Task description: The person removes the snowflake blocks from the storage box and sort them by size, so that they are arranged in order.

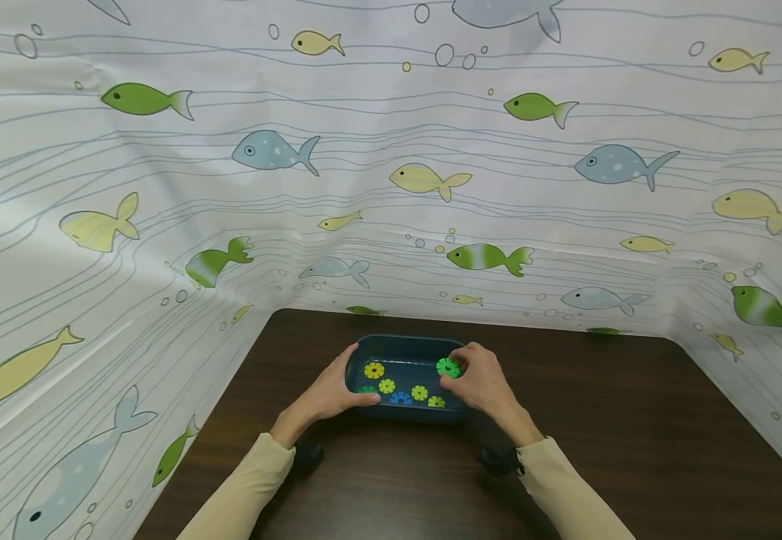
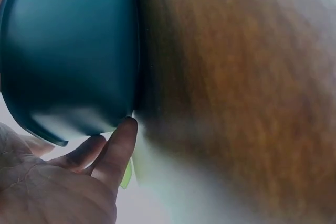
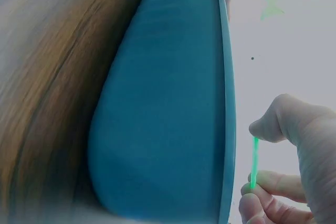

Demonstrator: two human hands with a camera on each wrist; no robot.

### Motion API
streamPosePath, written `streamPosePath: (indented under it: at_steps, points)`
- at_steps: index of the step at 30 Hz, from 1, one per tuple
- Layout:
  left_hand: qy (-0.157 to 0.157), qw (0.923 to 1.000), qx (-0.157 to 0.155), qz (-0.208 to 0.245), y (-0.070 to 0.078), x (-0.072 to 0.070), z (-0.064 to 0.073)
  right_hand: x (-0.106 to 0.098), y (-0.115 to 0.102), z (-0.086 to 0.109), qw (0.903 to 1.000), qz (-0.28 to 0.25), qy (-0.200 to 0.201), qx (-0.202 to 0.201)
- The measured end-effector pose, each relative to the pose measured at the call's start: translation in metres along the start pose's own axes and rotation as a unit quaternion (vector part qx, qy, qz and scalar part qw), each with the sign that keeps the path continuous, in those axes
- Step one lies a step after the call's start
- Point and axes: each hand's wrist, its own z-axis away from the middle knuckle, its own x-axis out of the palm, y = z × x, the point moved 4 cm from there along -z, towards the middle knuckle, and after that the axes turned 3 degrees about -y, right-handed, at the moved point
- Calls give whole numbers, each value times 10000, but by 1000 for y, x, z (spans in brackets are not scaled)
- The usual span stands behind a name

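A dark teal plastic tub (image 1: pixel 404 370) stands on the table with several notched plastic discs in it. My left hand (image 1: pixel 332 388) grips the tub's left end, its thumb over the near rim and its fingers along the outer side. Above the right end, my right hand (image 1: pixel 484 380) pinches a green notched disc (image 1: pixel 448 367). The right wrist view shows that disc (image 3: pixel 255 163) edge-on between thumb and fingertips, apart from the rim. Inside lie a yellow disc (image 1: pixel 374 370), smaller yellow-green discs (image 1: pixel 419 392), a blue disc (image 1: pixel 401 398) and a partly hidden green disc (image 1: pixel 367 389).
The dark brown wooden table (image 1: pixel 600 427) extends to both sides of the tub and in front of it. A white fish-patterned sheet (image 1: pixel 391 247) encloses the table at the back, left and right. Dark straps with small devices (image 1: pixel 499 460) sit at both wrists.
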Motion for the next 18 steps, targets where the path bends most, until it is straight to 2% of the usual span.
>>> streamPosePath:
  at_steps: [18]
  points:
    - [13, 9995, -31, -314, 2, -2, 1, -29, 47, 22, 9989, 144, 298, 343]
